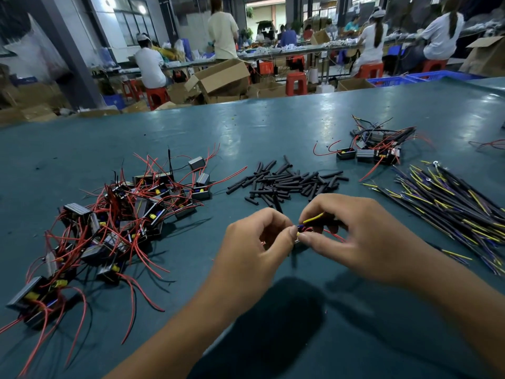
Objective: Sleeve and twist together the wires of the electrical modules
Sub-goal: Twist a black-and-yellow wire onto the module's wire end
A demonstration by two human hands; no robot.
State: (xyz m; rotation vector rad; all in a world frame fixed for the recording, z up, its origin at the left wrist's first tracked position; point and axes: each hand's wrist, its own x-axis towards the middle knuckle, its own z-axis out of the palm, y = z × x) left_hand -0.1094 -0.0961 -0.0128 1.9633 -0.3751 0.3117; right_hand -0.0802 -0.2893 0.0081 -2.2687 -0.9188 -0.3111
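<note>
Left hand (257,236) | right hand (352,233) pinch wires (314,218) | module hidden

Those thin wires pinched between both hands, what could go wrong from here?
The left hand and right hand pinch the yellow wire and red wire at the fingertips only, so the ends might slip apart before they are twisted. The pile of modules lies with its red leads tangled, so pulling out the next one could drag others along. The black sleeves lie loose and might roll if a forearm brushes them.
</note>
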